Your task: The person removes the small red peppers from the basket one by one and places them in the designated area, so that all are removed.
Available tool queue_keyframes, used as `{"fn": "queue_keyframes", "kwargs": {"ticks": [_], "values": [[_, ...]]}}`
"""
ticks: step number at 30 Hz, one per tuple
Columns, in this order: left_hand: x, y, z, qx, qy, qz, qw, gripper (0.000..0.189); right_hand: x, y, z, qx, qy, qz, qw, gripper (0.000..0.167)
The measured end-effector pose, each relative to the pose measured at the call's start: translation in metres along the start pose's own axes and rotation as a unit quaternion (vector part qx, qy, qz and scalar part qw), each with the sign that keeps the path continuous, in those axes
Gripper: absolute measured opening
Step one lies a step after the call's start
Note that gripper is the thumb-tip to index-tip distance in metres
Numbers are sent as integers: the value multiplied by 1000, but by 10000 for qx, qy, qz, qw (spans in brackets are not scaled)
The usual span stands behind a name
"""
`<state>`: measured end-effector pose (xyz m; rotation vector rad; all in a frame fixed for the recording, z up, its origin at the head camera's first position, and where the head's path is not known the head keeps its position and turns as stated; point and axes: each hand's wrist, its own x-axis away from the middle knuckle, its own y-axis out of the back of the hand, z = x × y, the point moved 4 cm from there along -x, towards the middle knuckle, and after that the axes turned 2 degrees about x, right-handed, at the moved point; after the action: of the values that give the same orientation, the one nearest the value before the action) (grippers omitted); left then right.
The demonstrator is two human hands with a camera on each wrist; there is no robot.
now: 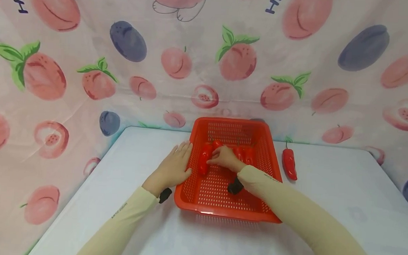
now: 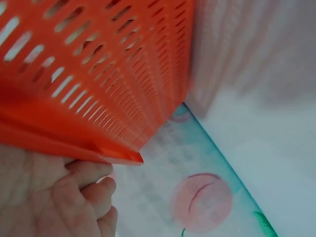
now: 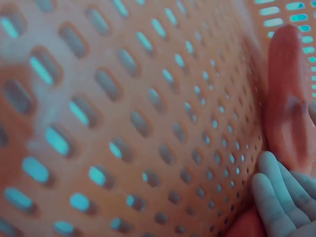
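Pepper (image 1: 204, 158) at ten o'clock in the basket (image 1: 220, 211) might roll if the right hand (image 1: 226, 158) nudges it, its fingers' pinch unclear, the left hand's (image 1: 174, 166) fingers straight against the nine o'clock side

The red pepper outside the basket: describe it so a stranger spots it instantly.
On the white table stands a red basket. Just right of it lies a long red pepper, green stem toward the patterned cloth. The other peppers lie inside the basket; this one lies outside.
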<state>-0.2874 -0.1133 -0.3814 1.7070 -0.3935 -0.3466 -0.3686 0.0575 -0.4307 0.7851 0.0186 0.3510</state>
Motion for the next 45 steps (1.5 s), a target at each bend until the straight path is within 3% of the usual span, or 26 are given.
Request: {"fn": "queue_keyframes", "kwargs": {"ticks": [5,11,17,33,40,42,45], "values": [[0,-1,-1,70,-26,-186,9998,70,-3,-3,-1,-29,-89,-177,9998,42],[-1,-4,0,73,-37,-260,9996,70,-5,-9,-3,-460,-393,-214,9979,48],[2,-4,1,180,27,-243,9995,69,-5,-12,1,-808,-307,-169,9961,56],[1,-2,-2,194,3,-353,9992,68,-6,-7,1,-1407,143,-67,9899,51],[0,-2,0,200,54,-322,9993,69,-6,-7,1,-1588,15,-106,9872,47],[0,-3,0,227,65,-328,9992,69,-6,-7,0,-1727,-112,-67,9849,47],[0,-4,0,236,66,-328,9992,69,-6,-9,-1,-2281,-392,115,9728,49]]}}
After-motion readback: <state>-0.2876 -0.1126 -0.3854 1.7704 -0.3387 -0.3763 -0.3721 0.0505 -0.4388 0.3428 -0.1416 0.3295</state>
